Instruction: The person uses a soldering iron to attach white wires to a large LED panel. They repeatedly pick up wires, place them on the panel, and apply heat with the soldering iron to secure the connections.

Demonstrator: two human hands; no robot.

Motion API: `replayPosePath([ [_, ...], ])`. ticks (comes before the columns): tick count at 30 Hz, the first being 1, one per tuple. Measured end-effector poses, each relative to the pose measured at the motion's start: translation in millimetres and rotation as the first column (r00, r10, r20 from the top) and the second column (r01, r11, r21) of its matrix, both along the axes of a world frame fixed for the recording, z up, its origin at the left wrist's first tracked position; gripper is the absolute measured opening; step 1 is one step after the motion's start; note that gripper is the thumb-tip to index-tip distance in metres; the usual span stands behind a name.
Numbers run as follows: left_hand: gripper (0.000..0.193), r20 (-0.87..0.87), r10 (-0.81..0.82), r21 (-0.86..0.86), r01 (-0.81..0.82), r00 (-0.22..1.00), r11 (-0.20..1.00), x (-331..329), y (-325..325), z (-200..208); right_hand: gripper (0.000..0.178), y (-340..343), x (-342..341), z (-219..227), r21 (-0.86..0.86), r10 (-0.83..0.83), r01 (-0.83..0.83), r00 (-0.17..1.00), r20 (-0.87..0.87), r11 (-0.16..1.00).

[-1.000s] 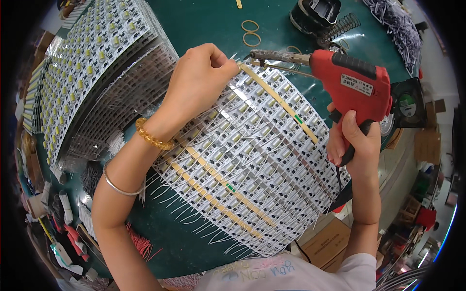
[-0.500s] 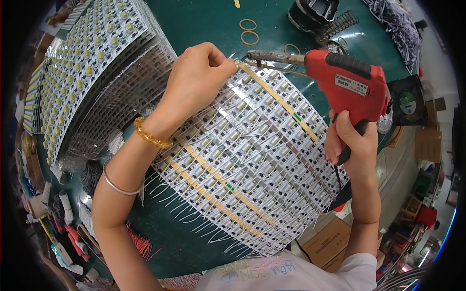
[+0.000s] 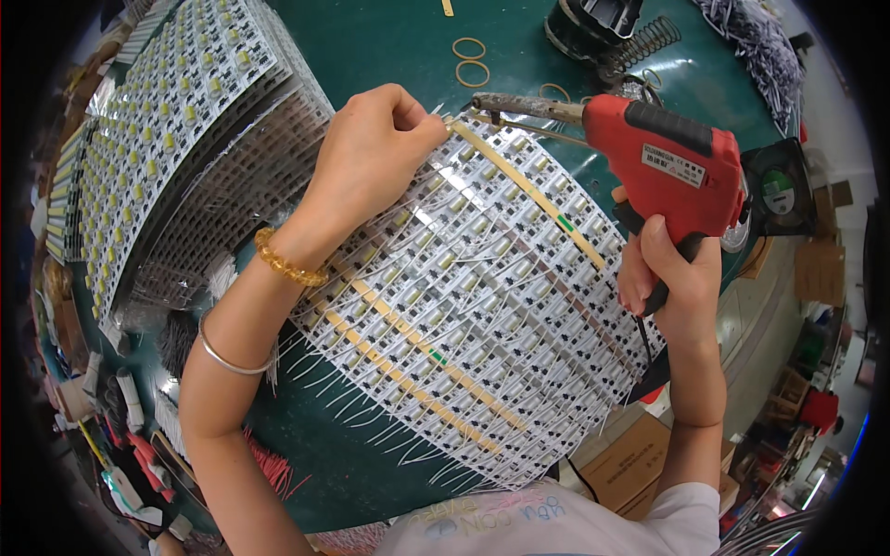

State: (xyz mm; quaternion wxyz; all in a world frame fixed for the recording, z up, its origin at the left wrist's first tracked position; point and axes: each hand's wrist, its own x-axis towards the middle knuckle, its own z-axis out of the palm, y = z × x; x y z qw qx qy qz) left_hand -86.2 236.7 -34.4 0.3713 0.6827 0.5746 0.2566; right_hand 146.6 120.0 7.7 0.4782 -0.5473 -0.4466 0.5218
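My right hand is wrapped round the grip of a red and black soldering gun. Its long dark tip points left, to the far corner of a sheet of white circuit boards. Beside that tip my left hand is closed in a pinch; a thin white wire end pokes out past the fingertips. Whether the tip touches the board or the wire is too small to tell. Many white wires lie across the sheet, and yellow strips run along it.
A tall stack of similar board sheets stands at the left. Rubber bands, a black holder with a coil spring and a wire bundle lie at the far side. A small fan sits right; red wires lie near left.
A finger of my right hand has come off the gun's trigger area and now sticks out ahead of it. The gun and my left hand stay almost in place.
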Motion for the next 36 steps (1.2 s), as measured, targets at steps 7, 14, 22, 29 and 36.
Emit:
replayPosePath([
  [7,0.022,0.03,0.026,0.006,-0.026,0.999,1.0,-1.1,1.0,0.1,0.029,-1.5,-2.1,5.4,0.013,-0.031,0.031,0.999,-0.043,0.999],
  [14,0.019,-0.029,-0.036,0.146,0.039,0.999,0.989,7.5,-4.6,2.5,0.031,-8.3,3.1,6.2,0.042,-0.037,0.04,0.997,-0.073,0.998],
  [22,0.018,-0.076,-0.036,0.038,0.039,0.996,0.998,8.4,-3.6,5.1,0.023,-9.2,6.0,-1.2,0.039,-0.018,0.02,0.999,-0.048,0.999],
  [29,0.015,-0.061,-0.039,0.006,0.04,0.997,0.999,7.7,-2.0,3.4,0.023,-9.3,7.6,-5.5,-0.004,-0.012,0.012,0.999,-0.044,1.0],
  [36,0.019,0.008,-0.032,0.057,0.031,0.999,0.998,4.4,-0.8,-1.0,0.025,-9.0,5.6,-5.8,-0.013,-0.028,0.027,0.999,-0.04,1.0],
])
